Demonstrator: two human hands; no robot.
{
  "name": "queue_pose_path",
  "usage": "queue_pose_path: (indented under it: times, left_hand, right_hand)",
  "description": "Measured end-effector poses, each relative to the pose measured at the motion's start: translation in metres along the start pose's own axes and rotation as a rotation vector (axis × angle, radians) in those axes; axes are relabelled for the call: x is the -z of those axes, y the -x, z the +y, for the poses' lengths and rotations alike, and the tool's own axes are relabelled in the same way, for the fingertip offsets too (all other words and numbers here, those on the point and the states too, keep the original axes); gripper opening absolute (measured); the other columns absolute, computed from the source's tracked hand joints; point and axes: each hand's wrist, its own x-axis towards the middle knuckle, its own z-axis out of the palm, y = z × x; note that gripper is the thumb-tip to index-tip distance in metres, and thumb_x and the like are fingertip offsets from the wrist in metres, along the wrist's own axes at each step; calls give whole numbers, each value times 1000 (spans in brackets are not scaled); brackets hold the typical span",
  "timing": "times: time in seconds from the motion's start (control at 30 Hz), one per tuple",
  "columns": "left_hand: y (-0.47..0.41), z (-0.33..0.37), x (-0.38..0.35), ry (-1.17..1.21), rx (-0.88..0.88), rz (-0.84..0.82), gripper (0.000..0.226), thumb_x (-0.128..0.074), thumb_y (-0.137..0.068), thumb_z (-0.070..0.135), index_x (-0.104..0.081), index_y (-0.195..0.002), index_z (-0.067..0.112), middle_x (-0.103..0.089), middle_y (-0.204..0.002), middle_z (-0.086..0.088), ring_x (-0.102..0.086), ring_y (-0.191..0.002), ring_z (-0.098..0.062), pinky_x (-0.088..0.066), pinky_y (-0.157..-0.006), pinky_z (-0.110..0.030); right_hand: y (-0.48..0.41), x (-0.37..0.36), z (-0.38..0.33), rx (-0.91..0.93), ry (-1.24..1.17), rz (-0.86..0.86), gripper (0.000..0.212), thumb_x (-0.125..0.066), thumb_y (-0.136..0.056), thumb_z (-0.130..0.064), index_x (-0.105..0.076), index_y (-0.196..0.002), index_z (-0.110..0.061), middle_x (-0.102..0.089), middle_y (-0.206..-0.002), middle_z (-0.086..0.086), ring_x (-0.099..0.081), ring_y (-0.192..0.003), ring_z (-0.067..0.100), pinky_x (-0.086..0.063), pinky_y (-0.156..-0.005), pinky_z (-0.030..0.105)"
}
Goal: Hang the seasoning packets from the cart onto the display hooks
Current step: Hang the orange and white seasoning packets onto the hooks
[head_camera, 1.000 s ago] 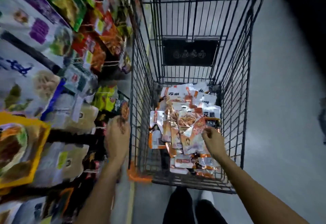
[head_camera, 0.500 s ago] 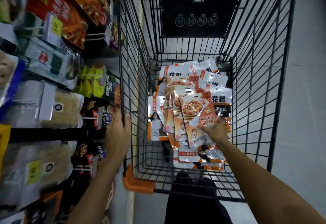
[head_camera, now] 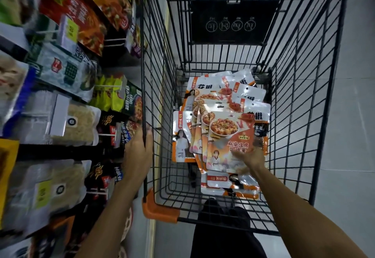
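- Left hand [head_camera: 138, 152] clamped on the top wire of the cart [head_camera: 294, 115] along its left rim, toward the near-left corner; fingertips hidden behind the wire.
- Right hand [head_camera: 250, 159] inside the cart, gripping the lower right corner of a fanned bunch [head_camera: 227, 136] of orange-and-white packets held over the pile; fingers mostly hidden under the bunch.
- Number of packets in the bunch hard to make out: only several overlapping edges on its left side.
- Seasoning packets [head_camera: 229, 87] heaped on the cart floor toward the far-right corner, a few more by the near edge; lower layers covered.
- Display hooks [head_camera: 103, 135] left of the cart, visible only as thin white rods between hanging bags; most hidden by stock and price tags, shelving blurred and cut off at the left.
- Black sign panel [head_camera: 233, 34] on the cart's far wall, four circled icons too small to read.
- Orange bumper [head_camera: 158, 209] on the near-left corner.
- Dark trousers [head_camera: 223, 233] under the near edge, cut off at the bottom.
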Motion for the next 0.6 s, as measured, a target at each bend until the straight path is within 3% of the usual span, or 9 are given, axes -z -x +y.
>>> queue_pose_path:
  times: [0.17,0.3,0.4,0.5,0.6]
  left_hand:
    - [-3,4,11,-77,4,-79,31,-42,-101,26,-56,-121,7,-58,-71,-2,-57,-63,-16,-37,-53,-25]
    - [2,18,31,-164,17,-20,37,-46,-99,25,-50,-129,5,-63,-110,-15,-59,-101,-30,-41,-78,-29]
    - [7,47,41,-73,-66,99,43,-53,-94,34,-49,-130,10,-55,-125,-7,-51,-114,-20,-37,-91,-26]
    - [8,84,40,314,119,-183,59,-61,-78,51,-49,-127,20,-59,-115,12,-57,-101,0,-42,-82,-12]
    - [6,92,34,560,301,-489,40,-69,-68,47,-62,-94,18,-74,-83,11,-67,-71,5,-47,-58,-6]
  right_hand:
    - [35,9,-20,129,-220,-153,34,-69,-84,-7,-57,-114,2,-66,-110,24,-66,-98,40,-52,-89,57]
    - [72,26,-48,197,-285,-154,19,-65,-88,-12,-56,-105,-9,-70,-89,13,-73,-71,27,-60,-57,36]
    - [107,34,-71,203,-451,-324,28,-68,-84,-14,-54,-107,-6,-72,-91,14,-73,-77,29,-59,-57,32]
    - [142,23,-95,228,-501,-542,44,-73,-73,-18,-50,-108,-4,-72,-85,13,-71,-78,31,-61,-64,38]
    - [163,2,-108,255,-465,-669,52,-72,-72,-20,-50,-115,0,-69,-93,16,-71,-84,28,-60,-72,35]
